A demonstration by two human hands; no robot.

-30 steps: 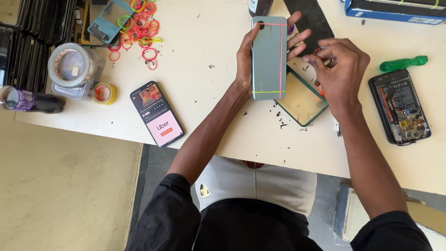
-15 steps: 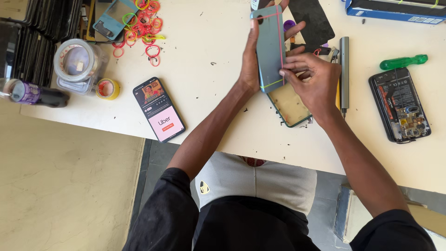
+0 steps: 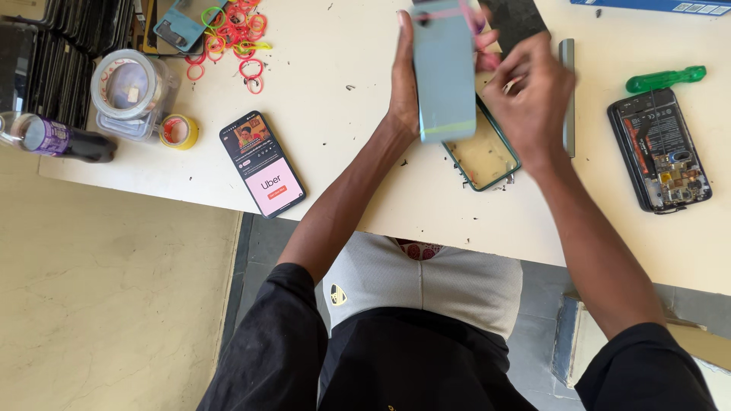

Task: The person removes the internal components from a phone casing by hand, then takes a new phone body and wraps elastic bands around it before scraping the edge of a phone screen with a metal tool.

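Note:
My left hand [image 3: 403,84] grips a pale blue phone [image 3: 444,72] upright above the table, with coloured rubber bands wrapped around it. My right hand [image 3: 529,95] is at the phone's right edge, fingers pinched at a pink rubber band [image 3: 487,57] near the top; the hand is blurred. Under both hands a green phone back cover [image 3: 483,156] lies open side up on the white table [image 3: 365,152].
A lit phone [image 3: 263,164] lies left of my arm. An opened phone [image 3: 661,151] and a green screwdriver [image 3: 666,78] lie at the right. Loose rubber bands [image 3: 232,34], tape rolls [image 3: 126,84], a small yellow tape roll [image 3: 178,131] and a bottle [image 3: 53,137] are at the left.
The view has shifted, so the hands and phone sit higher in frame. My right hand has moved up along the phone's right edge towards the pink band.

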